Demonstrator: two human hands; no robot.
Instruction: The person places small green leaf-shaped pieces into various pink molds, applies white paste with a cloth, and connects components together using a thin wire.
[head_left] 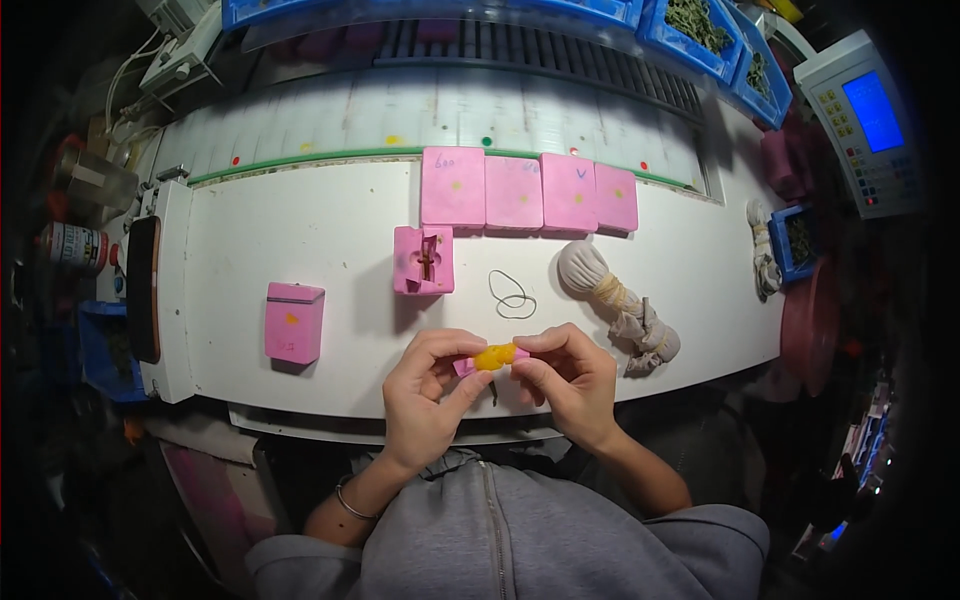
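Note:
Near the table's front edge, my left hand [430,385] pinches one end of a small pink and yellow piece [495,357]. My right hand [568,380] grips its other end, thumb and fingers closed. The piece's middle is yellow and its ends are pink, like the blocks nearby. A thin dark sliver [494,394] shows just below it; what it belongs to I cannot tell. Beyond my hands, a pink mold block [407,274] stands with a slotted cavity in its top. A loose rubber band [513,297] lies next to that block.
Several pink blocks [513,193] line up along the green strip. Another pink block [294,322], banded, stands at left. On the right lies a tied cloth bag [583,270]. A phone-like dark slab [145,290] edges the left; a control box [862,120] stands far right.

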